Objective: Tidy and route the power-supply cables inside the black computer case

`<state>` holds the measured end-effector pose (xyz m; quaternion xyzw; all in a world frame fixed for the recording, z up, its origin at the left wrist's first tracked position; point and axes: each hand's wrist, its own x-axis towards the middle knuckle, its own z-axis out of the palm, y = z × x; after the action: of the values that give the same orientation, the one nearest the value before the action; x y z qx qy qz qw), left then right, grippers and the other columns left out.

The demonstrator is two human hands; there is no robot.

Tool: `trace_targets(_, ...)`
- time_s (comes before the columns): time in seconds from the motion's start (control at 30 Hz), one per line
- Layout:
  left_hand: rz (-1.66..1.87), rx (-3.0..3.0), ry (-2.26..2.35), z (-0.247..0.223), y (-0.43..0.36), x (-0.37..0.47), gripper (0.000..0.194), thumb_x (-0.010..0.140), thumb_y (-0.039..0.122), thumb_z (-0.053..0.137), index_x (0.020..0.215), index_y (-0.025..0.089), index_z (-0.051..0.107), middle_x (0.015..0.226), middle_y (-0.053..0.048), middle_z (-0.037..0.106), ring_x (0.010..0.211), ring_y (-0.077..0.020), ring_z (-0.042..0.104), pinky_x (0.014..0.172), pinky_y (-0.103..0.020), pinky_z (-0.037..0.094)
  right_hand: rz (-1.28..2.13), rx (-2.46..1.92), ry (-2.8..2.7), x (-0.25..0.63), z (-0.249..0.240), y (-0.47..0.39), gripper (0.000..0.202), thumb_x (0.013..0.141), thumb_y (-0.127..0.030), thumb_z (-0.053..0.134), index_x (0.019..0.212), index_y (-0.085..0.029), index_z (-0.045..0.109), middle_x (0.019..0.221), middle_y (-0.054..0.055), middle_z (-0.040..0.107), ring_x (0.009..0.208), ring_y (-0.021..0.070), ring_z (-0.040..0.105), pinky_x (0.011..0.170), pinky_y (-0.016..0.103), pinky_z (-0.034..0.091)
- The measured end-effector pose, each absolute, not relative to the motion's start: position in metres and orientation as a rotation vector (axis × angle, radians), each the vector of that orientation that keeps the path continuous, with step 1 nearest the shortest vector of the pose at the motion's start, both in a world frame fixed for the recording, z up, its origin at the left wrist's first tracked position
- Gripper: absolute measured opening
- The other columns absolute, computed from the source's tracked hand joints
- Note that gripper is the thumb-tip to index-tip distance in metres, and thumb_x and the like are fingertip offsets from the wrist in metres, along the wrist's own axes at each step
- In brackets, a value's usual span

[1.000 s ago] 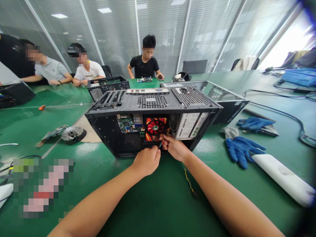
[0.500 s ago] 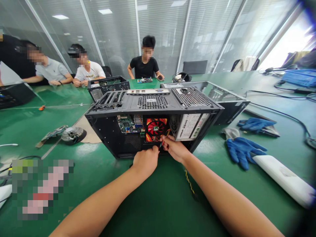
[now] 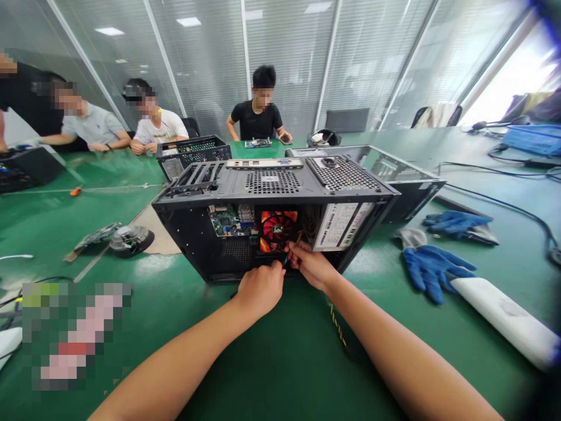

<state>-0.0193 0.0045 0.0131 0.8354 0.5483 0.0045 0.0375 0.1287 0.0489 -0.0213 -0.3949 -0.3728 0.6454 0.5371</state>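
Observation:
A black computer case (image 3: 272, 196) lies on the green table with its open side facing me. Inside are a circuit board (image 3: 228, 221), a red fan (image 3: 279, 228) and a power supply (image 3: 339, 227) with a white label. My right hand (image 3: 309, 264) pinches thin coloured wires (image 3: 289, 255) just below the fan. Close beside it, my left hand (image 3: 263, 283) is closed at the case's lower edge; whatever its fingertips grip is hidden. A yellow and black twisted cable (image 3: 337, 327) hangs below my right wrist.
Blue gloves (image 3: 432, 269) and a white bar-shaped object (image 3: 504, 318) lie at the right. Metal parts (image 3: 131, 238) sit at the left. Behind the case stand another open case (image 3: 193, 153) and a panelled frame (image 3: 412, 193). Several people sit or stand across the table.
Both hands stay at nearly the same spot, with my left hand slightly further right. At the far left, a standing person has shifted and reaches toward a case.

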Motion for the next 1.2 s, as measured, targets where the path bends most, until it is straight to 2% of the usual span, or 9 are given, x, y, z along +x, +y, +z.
trace_targets(0.3,0.064,2.597,1.683,0.009,0.0051,-0.0202,0.036,0.093,0.035,0.02,0.098,0.018,0.051,0.074,-0.009,0.064,0.068,-0.0276,0.065,0.058,-0.039,0.049,1.495,-0.957,-0.905,0.1287,-0.0244,0.0507,0.026,0.066,-0.041,0.071,0.066,-0.019,0.058,0.061,-0.003,0.048,0.05,0.0071,0.034,0.047,0.025,0.026)
trace_targets(0.57,0.09,2.528,1.611,0.0066,0.0076,-0.0206,0.04,0.094,0.038,0.018,0.096,0.019,0.052,0.077,-0.009,0.064,0.074,-0.0238,0.065,0.064,-0.034,0.048,1.521,-0.978,-0.897,0.1296,-0.0221,0.0501,0.026,0.067,-0.041,0.07,0.066,-0.019,0.057,0.056,-0.005,0.044,0.049,0.0075,0.034,0.048,0.025,0.025)
trace_targets(0.83,0.02,2.576,1.684,0.0131,0.0056,-0.0183,0.033,0.093,0.034,0.024,0.099,0.018,0.051,0.077,-0.01,0.064,0.071,-0.0255,0.065,0.061,-0.037,0.049,1.526,-0.967,-0.882,0.1298,-0.0228,0.0513,0.025,0.065,-0.04,0.072,0.066,-0.018,0.058,0.055,-0.005,0.044,0.048,0.0069,0.033,0.047,0.025,0.024)
trace_targets(1.2,-0.012,2.596,1.703,0.014,0.0038,-0.0167,0.032,0.094,0.033,0.022,0.1,0.016,0.049,0.077,-0.011,0.065,0.072,-0.0266,0.066,0.061,-0.038,0.05,1.524,-0.955,-0.873,0.1281,-0.0193,0.0497,0.026,0.065,-0.039,0.072,0.066,-0.019,0.056,0.063,-0.004,0.051,0.049,0.0064,0.033,0.046,0.025,0.024)
